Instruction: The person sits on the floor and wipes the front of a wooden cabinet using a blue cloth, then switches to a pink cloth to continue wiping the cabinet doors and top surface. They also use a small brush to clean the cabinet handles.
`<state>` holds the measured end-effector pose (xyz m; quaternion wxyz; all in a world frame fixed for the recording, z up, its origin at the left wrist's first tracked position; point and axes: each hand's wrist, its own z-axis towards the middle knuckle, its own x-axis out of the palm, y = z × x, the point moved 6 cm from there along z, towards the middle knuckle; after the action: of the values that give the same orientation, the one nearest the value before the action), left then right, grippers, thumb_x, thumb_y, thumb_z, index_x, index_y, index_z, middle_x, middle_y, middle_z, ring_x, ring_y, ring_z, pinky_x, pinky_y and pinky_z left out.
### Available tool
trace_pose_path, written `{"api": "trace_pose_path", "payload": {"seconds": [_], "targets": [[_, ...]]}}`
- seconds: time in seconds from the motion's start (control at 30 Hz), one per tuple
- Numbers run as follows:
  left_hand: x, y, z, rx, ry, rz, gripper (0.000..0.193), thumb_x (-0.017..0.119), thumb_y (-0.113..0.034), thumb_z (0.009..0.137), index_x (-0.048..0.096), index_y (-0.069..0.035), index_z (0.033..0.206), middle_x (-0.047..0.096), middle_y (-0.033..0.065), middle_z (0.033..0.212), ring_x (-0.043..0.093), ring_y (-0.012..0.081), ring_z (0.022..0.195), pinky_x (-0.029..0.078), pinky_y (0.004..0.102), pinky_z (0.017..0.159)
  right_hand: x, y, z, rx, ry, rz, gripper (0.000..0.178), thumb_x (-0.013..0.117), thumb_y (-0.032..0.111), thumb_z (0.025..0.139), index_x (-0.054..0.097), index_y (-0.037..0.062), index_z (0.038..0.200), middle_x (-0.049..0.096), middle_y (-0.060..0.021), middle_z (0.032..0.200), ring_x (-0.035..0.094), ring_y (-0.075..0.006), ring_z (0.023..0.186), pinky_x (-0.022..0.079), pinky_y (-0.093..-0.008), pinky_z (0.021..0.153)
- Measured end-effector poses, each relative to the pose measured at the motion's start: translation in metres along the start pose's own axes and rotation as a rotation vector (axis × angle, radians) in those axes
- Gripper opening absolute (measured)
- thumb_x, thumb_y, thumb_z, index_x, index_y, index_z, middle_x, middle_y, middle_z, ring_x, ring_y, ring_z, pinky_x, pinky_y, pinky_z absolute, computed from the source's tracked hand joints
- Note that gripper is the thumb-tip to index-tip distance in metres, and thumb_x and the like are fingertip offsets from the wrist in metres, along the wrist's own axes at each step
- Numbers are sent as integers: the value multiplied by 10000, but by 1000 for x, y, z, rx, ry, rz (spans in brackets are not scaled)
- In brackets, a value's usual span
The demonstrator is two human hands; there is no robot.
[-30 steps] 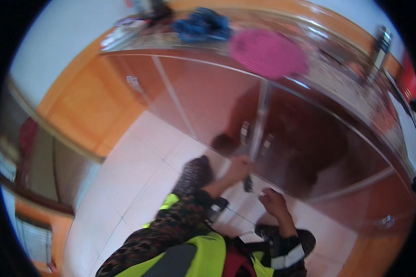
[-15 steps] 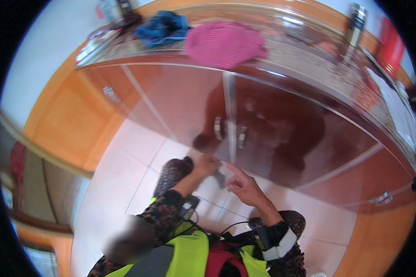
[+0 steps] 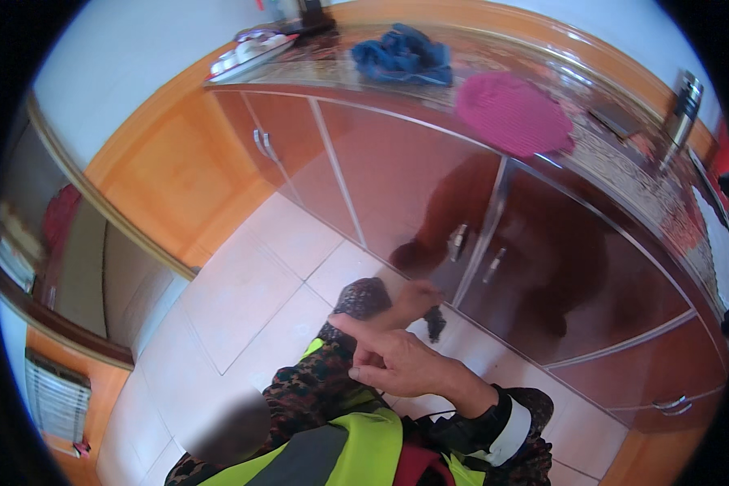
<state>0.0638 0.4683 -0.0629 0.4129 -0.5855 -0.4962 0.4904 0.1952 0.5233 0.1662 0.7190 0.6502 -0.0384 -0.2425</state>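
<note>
My left hand [image 3: 419, 298] is low in front of the brown cabinet [image 3: 413, 190], beyond my right hand, with its fingers curled closed. What it holds, if anything, is hidden. Just beneath it shows a small dark patterned thing [image 3: 435, 324] that I cannot make out. My right hand [image 3: 397, 356] crosses in front of my left forearm. Its index finger stretches toward the left over my patterned trouser leg, the thumb stands apart, and nothing is in it. Two metal door handles are nearest the left hand, one of them the right-hand handle [image 3: 494, 265].
On the countertop lie a blue cloth [image 3: 402, 57], a pink cloth [image 3: 514, 115] and a flat dark object [image 3: 614, 121]. A metal flask [image 3: 684, 109] stands at the right. A tray of white cups [image 3: 251, 55] sits at the left end. Wooden-framed glass [image 3: 109, 275] borders the tiled floor [image 3: 251, 300].
My right hand has swung left across my left forearm, its index finger now aimed left instead of toward the cabinet. The view has turned left, so the cabinet and cloths appear farther right.
</note>
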Motion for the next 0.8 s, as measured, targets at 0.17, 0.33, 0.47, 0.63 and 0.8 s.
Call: {"api": "trace_pose_path", "payload": {"seconds": [0.17,0.33,0.47,0.63,0.8], "targets": [[-14,-13,-8,-10,-41,-62,115,724,-142,811,677,-37,820,611,39,711,555,149,694,465,334,625,16,10,21,-18,94,-71,752,596,79,865,208,69,1509,636,-125,812,630,-243,714,506,-356,668],[-19,-18,-13,-76,-15,-247,109,722,-106,801,660,-18,817,589,27,701,549,134,685,457,315,603,29,9,34,-39,157,-29,747,578,65,877,189,44,1514,632,-122,830,621,-226,714,502,-338,674],[-25,-11,-7,-62,-19,-225,104,727,-103,791,657,-29,812,615,22,735,549,113,676,454,303,586,37,9,45,-89,210,-43,759,576,62,881,172,43,1523,623,-114,833,605,-206,711,500,-332,684],[-41,-11,2,107,-57,-47,106,715,-99,797,655,-37,858,614,9,751,553,114,708,463,306,614,43,12,58,-34,266,-24,760,586,78,877,180,37,1518,623,-114,831,604,-196,708,500,-324,679],[-58,-11,-5,37,-89,-139,138,720,-158,825,665,-44,877,628,12,767,567,118,747,477,302,667,48,16,70,52,317,-14,770,638,57,857,234,27,1512,645,-84,869,620,-139,760,517,-274,724]]}}
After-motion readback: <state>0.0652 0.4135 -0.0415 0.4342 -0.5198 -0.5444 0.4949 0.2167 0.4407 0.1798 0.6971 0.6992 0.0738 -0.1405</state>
